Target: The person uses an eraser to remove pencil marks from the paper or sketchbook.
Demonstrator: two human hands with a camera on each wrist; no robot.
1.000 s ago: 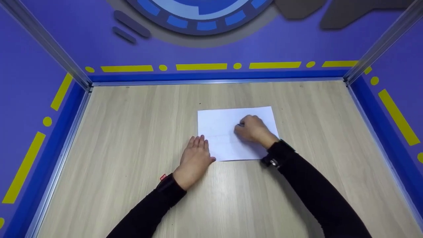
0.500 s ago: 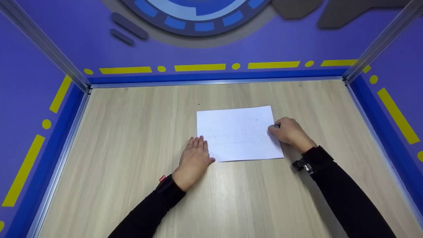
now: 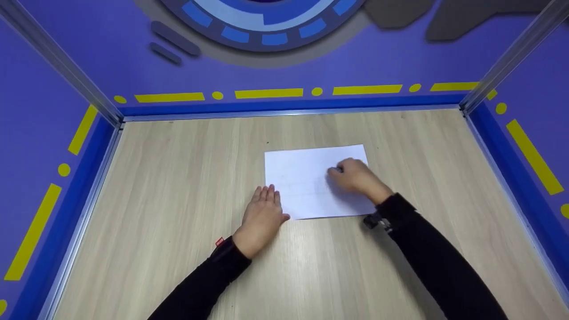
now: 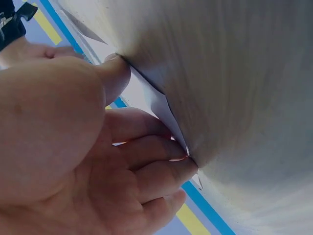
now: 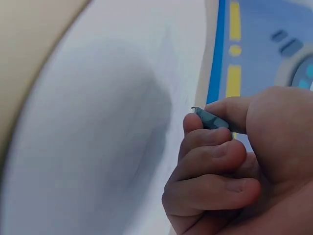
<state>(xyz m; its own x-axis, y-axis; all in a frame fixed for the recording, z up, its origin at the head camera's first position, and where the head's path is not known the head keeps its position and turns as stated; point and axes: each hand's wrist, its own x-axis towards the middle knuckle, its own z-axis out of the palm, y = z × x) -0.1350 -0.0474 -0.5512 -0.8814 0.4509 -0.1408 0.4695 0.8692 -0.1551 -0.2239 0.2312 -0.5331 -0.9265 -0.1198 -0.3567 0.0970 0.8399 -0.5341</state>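
A white sheet of paper (image 3: 306,164) lies on the wooden table, with faint grey lines across its lower half. My left hand (image 3: 262,218) presses on the paper's lower left corner, fingers extended and thumb out along the near edge. In the left wrist view, the paper's edge (image 4: 168,115) lifts slightly under those fingertips. Over the right half of the sheet, my right hand (image 3: 355,178) pinches a small grey-green eraser (image 5: 210,118) between thumb and index finger, the other fingers curled in. A dark crumb clings to the eraser's tip. Most of the eraser is hidden by the fingers.
The pale wood table (image 3: 178,178) extends around the paper on all sides. Blue-purple panels (image 3: 289,71) with yellow dashes close it in at the back, left and right, joined by metal rails (image 3: 293,113).
My right hand went from the middle of the paper out to its right edge, then came back left over the sheet with the eraser. My left hand has stayed in place.
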